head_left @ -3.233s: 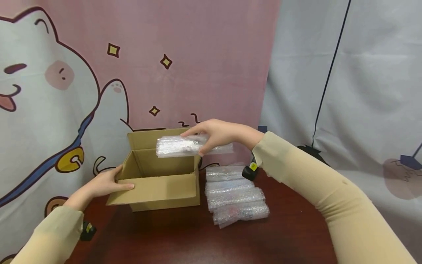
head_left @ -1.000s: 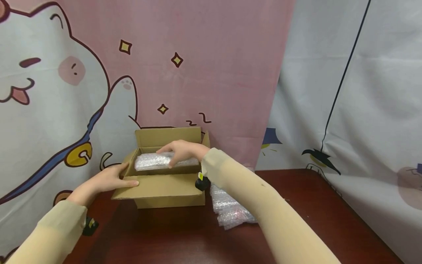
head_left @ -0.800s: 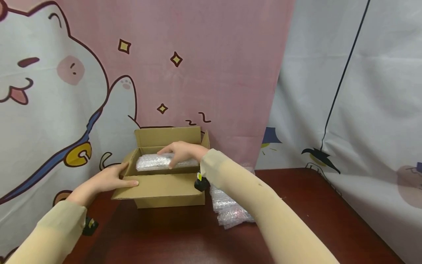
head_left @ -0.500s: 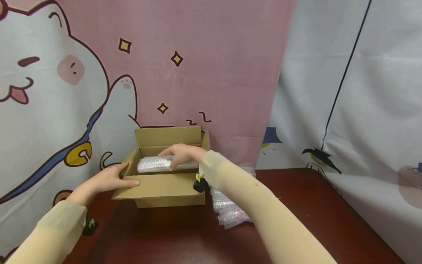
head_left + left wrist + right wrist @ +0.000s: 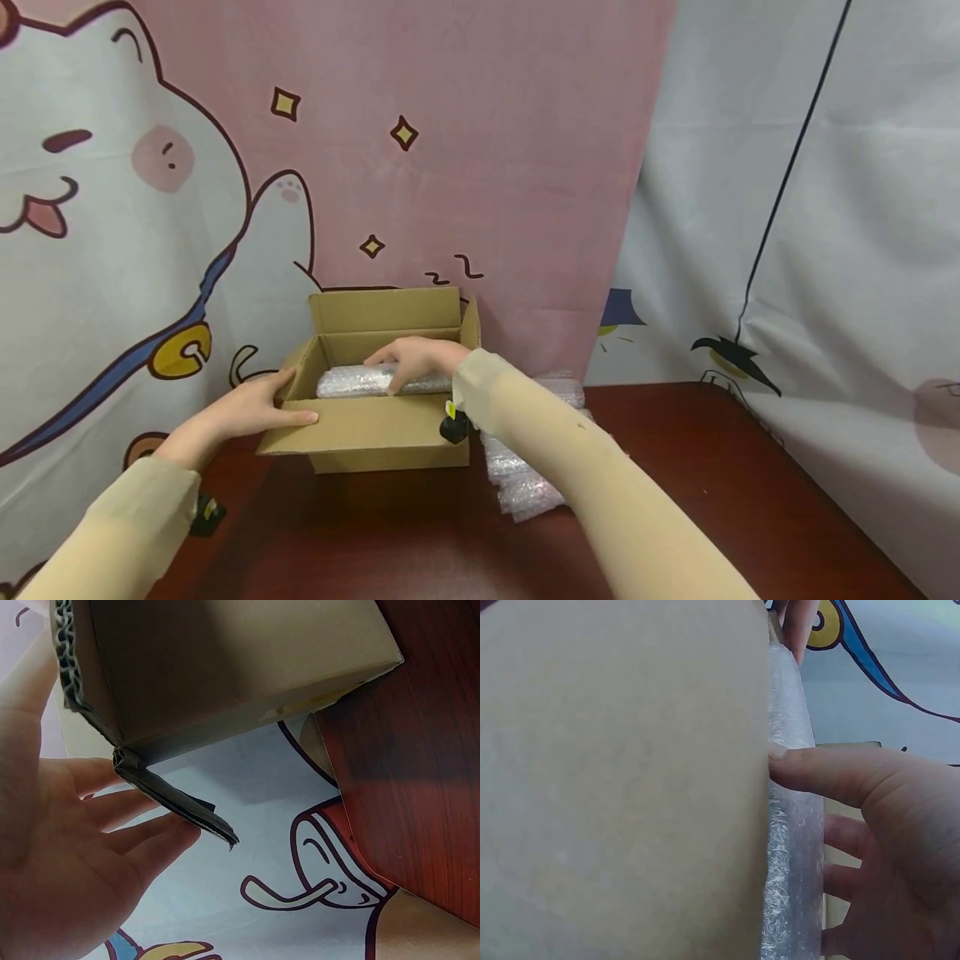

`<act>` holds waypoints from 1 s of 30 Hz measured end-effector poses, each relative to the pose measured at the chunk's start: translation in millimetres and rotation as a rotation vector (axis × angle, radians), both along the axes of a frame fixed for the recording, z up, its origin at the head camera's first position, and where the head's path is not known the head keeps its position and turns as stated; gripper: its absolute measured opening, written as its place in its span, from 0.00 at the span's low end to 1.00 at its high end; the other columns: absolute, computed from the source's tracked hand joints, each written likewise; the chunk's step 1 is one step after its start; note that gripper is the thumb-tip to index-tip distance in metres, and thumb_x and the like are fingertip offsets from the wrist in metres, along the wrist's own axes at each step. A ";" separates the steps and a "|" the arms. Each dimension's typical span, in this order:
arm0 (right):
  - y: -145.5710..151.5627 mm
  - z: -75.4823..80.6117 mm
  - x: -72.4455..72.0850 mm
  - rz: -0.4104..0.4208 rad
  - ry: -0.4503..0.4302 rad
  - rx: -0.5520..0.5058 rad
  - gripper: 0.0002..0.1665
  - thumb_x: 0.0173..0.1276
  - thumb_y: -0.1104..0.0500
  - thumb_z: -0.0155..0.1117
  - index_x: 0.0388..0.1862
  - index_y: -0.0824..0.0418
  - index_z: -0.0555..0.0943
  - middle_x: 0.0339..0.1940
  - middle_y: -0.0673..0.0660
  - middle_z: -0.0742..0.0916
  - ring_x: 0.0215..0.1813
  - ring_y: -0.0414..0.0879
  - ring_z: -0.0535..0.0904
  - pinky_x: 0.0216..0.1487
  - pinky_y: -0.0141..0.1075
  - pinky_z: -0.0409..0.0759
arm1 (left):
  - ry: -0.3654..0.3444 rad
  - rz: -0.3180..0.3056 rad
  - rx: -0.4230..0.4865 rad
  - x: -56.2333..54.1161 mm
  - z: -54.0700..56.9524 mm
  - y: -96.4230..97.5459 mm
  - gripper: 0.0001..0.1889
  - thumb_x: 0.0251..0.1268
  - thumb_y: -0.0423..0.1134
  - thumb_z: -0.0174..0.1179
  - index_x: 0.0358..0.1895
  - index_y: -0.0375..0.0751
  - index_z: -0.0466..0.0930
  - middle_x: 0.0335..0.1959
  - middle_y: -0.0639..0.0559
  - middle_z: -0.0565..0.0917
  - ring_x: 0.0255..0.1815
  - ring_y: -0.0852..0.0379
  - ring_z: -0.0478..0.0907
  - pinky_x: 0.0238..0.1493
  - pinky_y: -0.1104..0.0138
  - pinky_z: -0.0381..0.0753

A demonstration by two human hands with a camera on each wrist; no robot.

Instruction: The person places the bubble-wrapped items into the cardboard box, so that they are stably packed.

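likely light, soft, slippery: grasp bubble-wrapped bundle [image 5: 360,381] near mid-length. pinching bundle with right hand [image 5: 422,357], carton [image 5: 375,423] with left hand [image 5: 251,408].

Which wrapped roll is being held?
The roll in the box, gripped by the right hand; the other visible rolls lie on the table outside.

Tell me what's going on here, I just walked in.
A person is handling a bubble-wrapped pack in an open cardboard box. The right hand grips the pack inside the box, while the left hand holds the box's left end, thumb on the front flap. Whether the pack touches the bottom is hidden. More wrapped packs lie on the table to the right of the box, partly hidden by the right sleeve.
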State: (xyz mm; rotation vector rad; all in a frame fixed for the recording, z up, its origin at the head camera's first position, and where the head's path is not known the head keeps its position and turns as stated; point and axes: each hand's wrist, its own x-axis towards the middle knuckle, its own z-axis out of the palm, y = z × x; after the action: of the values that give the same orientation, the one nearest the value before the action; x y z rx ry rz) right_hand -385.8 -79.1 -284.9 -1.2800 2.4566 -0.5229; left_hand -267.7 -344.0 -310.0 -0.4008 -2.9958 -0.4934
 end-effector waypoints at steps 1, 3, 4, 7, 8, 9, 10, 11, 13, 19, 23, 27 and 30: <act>0.2 -0.8 -0.2 0.003 -0.004 0.003 0.40 0.62 0.62 0.70 0.72 0.50 0.69 0.71 0.50 0.72 0.71 0.46 0.65 0.67 0.35 0.64 | 0.000 -0.001 -0.002 0.2 0.0 0.1 0.55 0.55 0.60 0.67 0.71 0.19 0.52 0.64 0.21 0.66 0.60 0.26 0.68 0.54 0.39 0.71; 0.5 -2.4 -0.7 0.007 -0.017 0.007 0.39 0.63 0.63 0.68 0.73 0.50 0.68 0.72 0.51 0.71 0.72 0.46 0.64 0.68 0.36 0.63 | 0.000 0.000 0.000 0.6 0.4 0.8 0.55 0.55 0.60 0.67 0.71 0.20 0.52 0.64 0.21 0.66 0.60 0.26 0.68 0.54 0.39 0.71; 0.8 -2.9 -0.8 0.005 -0.026 0.011 0.39 0.63 0.63 0.68 0.73 0.50 0.68 0.72 0.51 0.70 0.72 0.46 0.64 0.68 0.36 0.63 | -0.001 0.001 0.002 0.7 0.6 1.2 0.55 0.55 0.60 0.67 0.71 0.20 0.52 0.64 0.21 0.66 0.60 0.26 0.68 0.54 0.39 0.71; 1.6 -4.1 -0.9 0.002 -0.048 0.019 0.39 0.64 0.64 0.66 0.74 0.51 0.67 0.73 0.52 0.69 0.73 0.46 0.62 0.69 0.37 0.62 | -0.003 0.002 0.000 0.7 0.8 1.7 0.55 0.55 0.60 0.67 0.71 0.20 0.52 0.64 0.21 0.66 0.61 0.26 0.68 0.54 0.39 0.71; 1.8 -4.2 -0.7 0.003 -0.056 0.018 0.39 0.65 0.64 0.66 0.74 0.52 0.67 0.73 0.52 0.69 0.73 0.47 0.62 0.69 0.37 0.62 | -0.005 0.002 0.002 0.6 0.9 1.9 0.55 0.55 0.60 0.67 0.71 0.20 0.52 0.64 0.21 0.66 0.61 0.26 0.68 0.55 0.39 0.71; 2.0 -4.2 -0.7 0.002 -0.064 0.017 0.39 0.65 0.64 0.66 0.74 0.52 0.66 0.73 0.52 0.69 0.73 0.47 0.62 0.69 0.37 0.62 | -0.007 0.002 0.002 0.5 0.9 2.0 0.55 0.55 0.60 0.67 0.72 0.20 0.52 0.64 0.21 0.66 0.61 0.26 0.68 0.54 0.39 0.71; 2.2 -4.1 -0.6 0.005 -0.068 0.016 0.39 0.65 0.64 0.66 0.74 0.52 0.66 0.73 0.52 0.69 0.73 0.47 0.62 0.69 0.37 0.62 | -0.008 0.004 0.000 0.4 0.8 2.0 0.55 0.55 0.60 0.67 0.72 0.20 0.52 0.64 0.21 0.66 0.61 0.26 0.68 0.54 0.39 0.71; 2.4 -4.0 -0.5 0.009 -0.075 0.011 0.39 0.65 0.64 0.66 0.74 0.53 0.66 0.73 0.53 0.69 0.73 0.48 0.62 0.70 0.37 0.61 | -0.009 0.005 0.001 0.4 0.8 2.1 0.55 0.55 0.60 0.67 0.72 0.21 0.52 0.64 0.21 0.66 0.60 0.27 0.68 0.54 0.39 0.71; 2.8 -3.5 -0.4 0.010 -0.089 0.009 0.39 0.65 0.64 0.66 0.75 0.53 0.65 0.74 0.53 0.68 0.73 0.48 0.61 0.70 0.37 0.61 | -0.012 0.007 0.005 0.2 0.7 2.2 0.55 0.55 0.60 0.67 0.72 0.21 0.52 0.63 0.22 0.67 0.60 0.27 0.69 0.54 0.39 0.71; 3.9 -1.7 0.3 -0.007 -0.119 0.011 0.39 0.66 0.63 0.65 0.75 0.52 0.64 0.75 0.53 0.67 0.74 0.47 0.60 0.70 0.36 0.61 | -0.013 0.010 0.010 -0.4 0.3 1.7 0.55 0.55 0.60 0.67 0.72 0.22 0.52 0.63 0.22 0.68 0.59 0.27 0.69 0.53 0.40 0.72; 4.4 -1.6 1.0 -0.018 -0.138 0.006 0.39 0.67 0.63 0.65 0.75 0.52 0.65 0.75 0.54 0.66 0.74 0.48 0.60 0.70 0.37 0.61 | -0.019 0.014 0.011 -0.4 0.5 1.8 0.55 0.55 0.60 0.67 0.72 0.22 0.52 0.63 0.22 0.67 0.59 0.27 0.69 0.53 0.39 0.72; 5.1 -3.0 0.2 -0.031 -0.152 0.001 0.39 0.66 0.62 0.66 0.75 0.51 0.65 0.75 0.55 0.66 0.74 0.48 0.60 0.70 0.37 0.62 | -0.017 0.010 0.015 -0.7 0.9 1.9 0.55 0.55 0.60 0.67 0.72 0.21 0.52 0.63 0.22 0.68 0.59 0.27 0.70 0.54 0.40 0.71; 6.0 -3.8 -0.4 -0.036 -0.177 -0.008 0.39 0.66 0.62 0.66 0.75 0.50 0.65 0.75 0.55 0.66 0.75 0.48 0.59 0.69 0.37 0.62 | -0.014 0.005 0.014 -1.0 1.1 1.3 0.54 0.55 0.60 0.67 0.72 0.22 0.52 0.62 0.23 0.69 0.59 0.28 0.70 0.54 0.40 0.72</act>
State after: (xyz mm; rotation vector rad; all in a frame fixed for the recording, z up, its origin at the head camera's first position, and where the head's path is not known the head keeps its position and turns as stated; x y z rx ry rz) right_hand -386.2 -73.1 -288.7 -1.1426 2.3366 -0.6270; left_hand -268.7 -342.7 -308.8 -0.3900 -3.0043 -0.5187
